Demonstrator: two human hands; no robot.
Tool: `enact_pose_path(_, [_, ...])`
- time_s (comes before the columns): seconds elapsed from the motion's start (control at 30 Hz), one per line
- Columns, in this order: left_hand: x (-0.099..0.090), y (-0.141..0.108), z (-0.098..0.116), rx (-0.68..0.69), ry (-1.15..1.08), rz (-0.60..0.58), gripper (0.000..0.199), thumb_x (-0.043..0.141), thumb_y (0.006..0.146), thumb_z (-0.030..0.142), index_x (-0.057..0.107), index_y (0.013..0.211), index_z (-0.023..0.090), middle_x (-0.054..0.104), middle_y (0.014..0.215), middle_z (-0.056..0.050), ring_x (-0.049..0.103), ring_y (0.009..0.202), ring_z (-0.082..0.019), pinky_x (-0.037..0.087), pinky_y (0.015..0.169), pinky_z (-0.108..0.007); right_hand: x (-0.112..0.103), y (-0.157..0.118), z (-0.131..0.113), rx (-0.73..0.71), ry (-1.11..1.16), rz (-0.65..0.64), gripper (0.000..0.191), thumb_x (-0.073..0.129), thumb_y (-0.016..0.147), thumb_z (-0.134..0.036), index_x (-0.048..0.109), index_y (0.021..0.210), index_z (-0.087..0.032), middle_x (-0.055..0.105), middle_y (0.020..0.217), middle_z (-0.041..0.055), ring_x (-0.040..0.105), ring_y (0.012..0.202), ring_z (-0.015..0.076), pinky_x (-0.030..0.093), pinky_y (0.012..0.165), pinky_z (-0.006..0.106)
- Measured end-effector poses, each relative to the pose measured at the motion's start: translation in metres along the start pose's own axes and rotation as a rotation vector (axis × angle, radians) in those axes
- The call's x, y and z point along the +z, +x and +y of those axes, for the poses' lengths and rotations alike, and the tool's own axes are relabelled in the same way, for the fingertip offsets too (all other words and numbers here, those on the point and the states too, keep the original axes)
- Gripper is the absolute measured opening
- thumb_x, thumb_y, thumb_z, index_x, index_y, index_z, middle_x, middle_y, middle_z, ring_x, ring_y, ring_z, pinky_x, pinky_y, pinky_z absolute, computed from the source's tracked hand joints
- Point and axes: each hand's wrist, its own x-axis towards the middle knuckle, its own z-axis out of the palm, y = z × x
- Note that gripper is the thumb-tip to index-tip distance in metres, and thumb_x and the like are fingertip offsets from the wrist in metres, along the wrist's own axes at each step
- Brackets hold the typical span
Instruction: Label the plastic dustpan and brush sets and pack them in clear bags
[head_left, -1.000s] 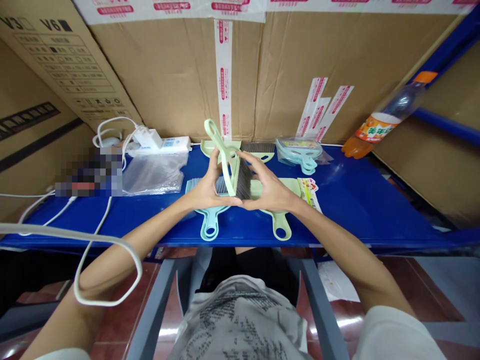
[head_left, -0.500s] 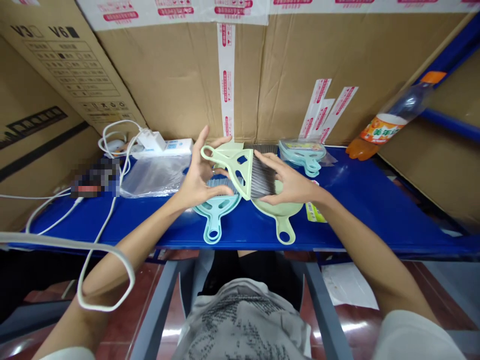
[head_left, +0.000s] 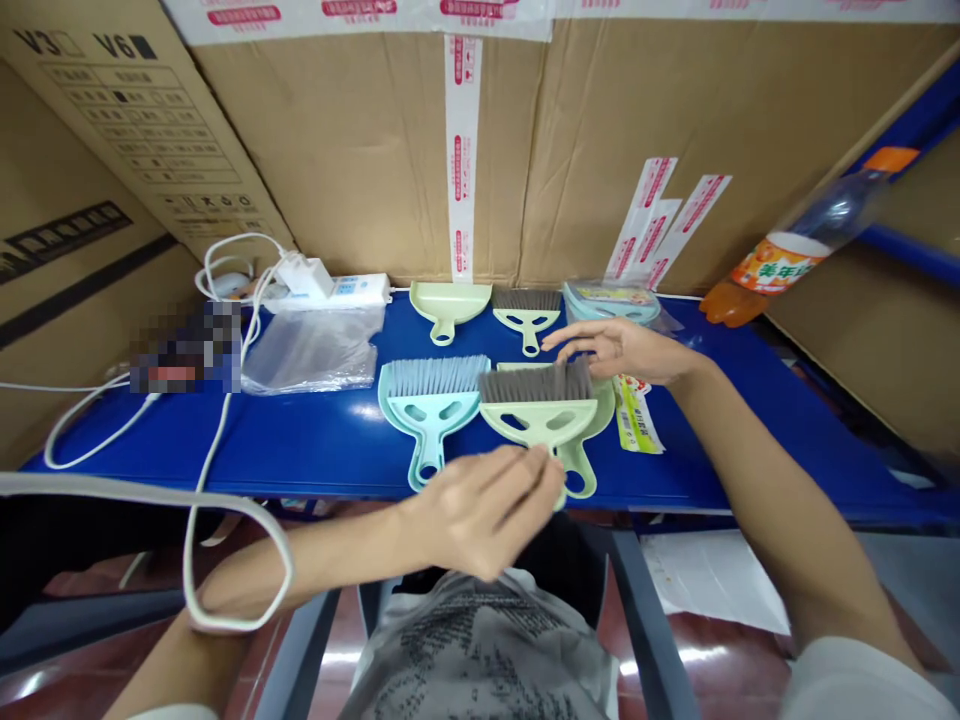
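My left hand (head_left: 499, 505) is closed around the handle of a green hand brush (head_left: 541, 415), whose dark bristles point away from me. Beneath that brush lies a green dustpan (head_left: 602, 415), partly covered by it. Just beyond them my right hand (head_left: 619, 348) hovers with fingers apart, holding nothing. To the left, a blue brush (head_left: 433, 385) rests on a blue dustpan (head_left: 411, 472). Farther back lie another green dustpan (head_left: 448, 303) and a second green brush (head_left: 527, 318). Behind my right hand is a bagged blue set (head_left: 611, 302).
Clear plastic bags (head_left: 315, 350) lie at the left beside a white power strip (head_left: 352, 290) with cables. A printed card (head_left: 637, 415) is on the blue table (head_left: 750, 430). An orange drink bottle (head_left: 787, 262) leans at the right, and a large cardboard box (head_left: 360, 150) stands behind.
The green brush has turned bristles-away and come down over the green dustpan. My left hand has shifted to its handle, while my right hand has let go of the bristles and moved right.
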Motion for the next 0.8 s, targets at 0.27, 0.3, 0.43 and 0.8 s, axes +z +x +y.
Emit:
enact_pose_path(0.27, [0.037, 0.004, 0.037, 0.047, 0.213, -0.198, 0.029, 0.061, 0.099, 0.013, 0.08, 0.115, -0.002, 0.083, 0.104, -0.021, 0.081, 0.086, -0.027, 0.065, 0.067, -0.031, 0.0, -0.009, 0.003, 0.083, -0.198, 0.275, 0.029, 0.079, 0.08, -0.027, 0.082, 0.108, -0.021, 0.081, 0.116, 0.0106, 0.076, 0.11, 0.0287, 0.056, 0.103, 0.047])
enact_pose_path(0.3, [0.038, 0.004, 0.039, 0.035, 0.22, -0.222, 0.03, 0.061, 0.099, 0.013, 0.08, 0.116, -0.003, 0.082, 0.104, -0.021, 0.081, 0.087, -0.029, 0.065, 0.068, -0.032, 0.001, -0.008, 0.006, 0.085, -0.203, 0.288, 0.029, 0.079, 0.079, -0.028, 0.082, 0.107, -0.02, 0.081, 0.115, 0.0107, 0.076, 0.109, 0.0286, 0.056, 0.103, 0.048])
enact_pose_path(0.43, [0.041, 0.0, 0.039, -0.01, 0.223, -0.241, 0.029, 0.065, 0.099, 0.015, 0.08, 0.117, -0.002, 0.082, 0.105, -0.02, 0.08, 0.09, -0.028, 0.064, 0.071, -0.032, 0.004, -0.003, 0.018, 0.093, -0.225, 0.332, 0.028, 0.077, 0.077, -0.031, 0.08, 0.102, -0.019, 0.081, 0.112, 0.0118, 0.077, 0.101, 0.0284, 0.059, 0.101, 0.05])
enact_pose_path(0.8, [0.039, -0.002, 0.045, 0.018, 0.217, -0.152, 0.033, 0.058, 0.098, 0.013, 0.079, 0.119, -0.003, 0.082, 0.111, -0.023, 0.081, 0.094, -0.03, 0.065, 0.074, -0.033, 0.042, -0.016, -0.008, -0.295, -0.688, 0.545, 0.024, 0.06, 0.096, -0.019, 0.081, 0.107, -0.026, 0.081, 0.118, 0.0082, 0.076, 0.116, 0.0292, 0.057, 0.109, 0.05])
